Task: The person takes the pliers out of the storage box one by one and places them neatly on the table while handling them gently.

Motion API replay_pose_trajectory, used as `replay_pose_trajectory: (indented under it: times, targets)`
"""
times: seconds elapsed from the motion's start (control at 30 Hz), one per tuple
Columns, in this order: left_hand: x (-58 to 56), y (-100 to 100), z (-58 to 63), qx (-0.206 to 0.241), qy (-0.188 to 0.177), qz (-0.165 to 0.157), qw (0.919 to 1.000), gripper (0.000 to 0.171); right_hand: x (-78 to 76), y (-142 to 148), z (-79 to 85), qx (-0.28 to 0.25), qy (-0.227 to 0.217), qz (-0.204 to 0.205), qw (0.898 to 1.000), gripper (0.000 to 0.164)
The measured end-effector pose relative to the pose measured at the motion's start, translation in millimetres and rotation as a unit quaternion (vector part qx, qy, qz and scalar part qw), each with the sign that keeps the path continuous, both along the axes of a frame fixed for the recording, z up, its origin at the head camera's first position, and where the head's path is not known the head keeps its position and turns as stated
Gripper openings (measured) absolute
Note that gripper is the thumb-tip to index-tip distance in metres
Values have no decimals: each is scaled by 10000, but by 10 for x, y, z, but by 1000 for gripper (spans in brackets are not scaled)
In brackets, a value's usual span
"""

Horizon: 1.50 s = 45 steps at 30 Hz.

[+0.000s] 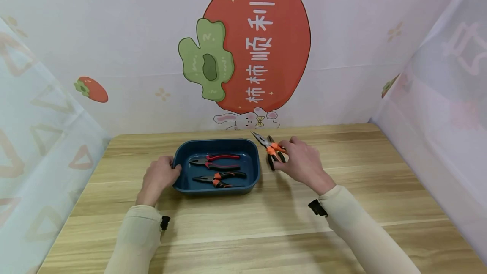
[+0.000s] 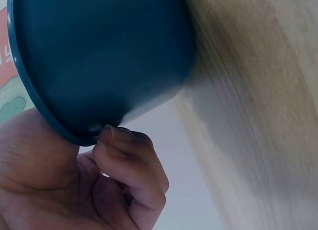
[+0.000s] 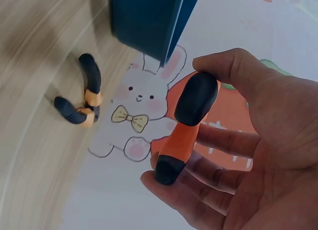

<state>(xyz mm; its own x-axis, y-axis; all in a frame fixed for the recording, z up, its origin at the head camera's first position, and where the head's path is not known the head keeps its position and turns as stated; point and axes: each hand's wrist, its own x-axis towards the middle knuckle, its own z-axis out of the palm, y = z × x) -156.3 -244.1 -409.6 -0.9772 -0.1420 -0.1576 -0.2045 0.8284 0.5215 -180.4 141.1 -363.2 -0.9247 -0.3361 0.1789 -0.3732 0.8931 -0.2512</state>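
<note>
My left hand [image 1: 160, 176] grips the left rim of a dark blue tray [image 1: 216, 190]; in the left wrist view the thumb and fingers [image 2: 130, 160] pinch its edge. Inside the tray lie red-and-black combination pliers [image 1: 211, 164] and, nearer me, orange-and-black needle-nose pliers [image 1: 218, 176]. Right of the tray, my right hand [image 1: 304, 162] holds needle-nose pliers [image 1: 261, 139] by their orange-and-black handles [image 3: 180, 140], raised off the table with the tips pointing up-left in the head view. Below them, another pair of orange-and-black pliers [image 3: 92, 98] rests on the table, partly hidden in the head view.
The wooden table [image 1: 228, 240] ends at a patterned cloth backdrop [image 1: 152, 54] with persimmon pictures and a rabbit. Cloth side walls [image 1: 449, 130] stand left and right. A black wrist strap piece [image 1: 317, 208] shows at the right sleeve.
</note>
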Motion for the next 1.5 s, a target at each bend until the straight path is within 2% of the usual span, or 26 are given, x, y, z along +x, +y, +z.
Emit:
replay_pose_trajectory:
  times: [0.37, 0.83, 1.5]
  targets:
    - [-1, 8, -32, 119, 9, 78, 9999, 31, -45, 162, -46, 15, -60, -274, 9996, 44]
    - [6, 0, -25, 289, -48, 26, 9996, 30, -120, 322, -159, -49, -483, -612, 9969, 45]
    - [1, -4, -13, 424, -73, -77, 9990, 26, -346, 471, -407, -106, -1246, -1335, 9831, 36]
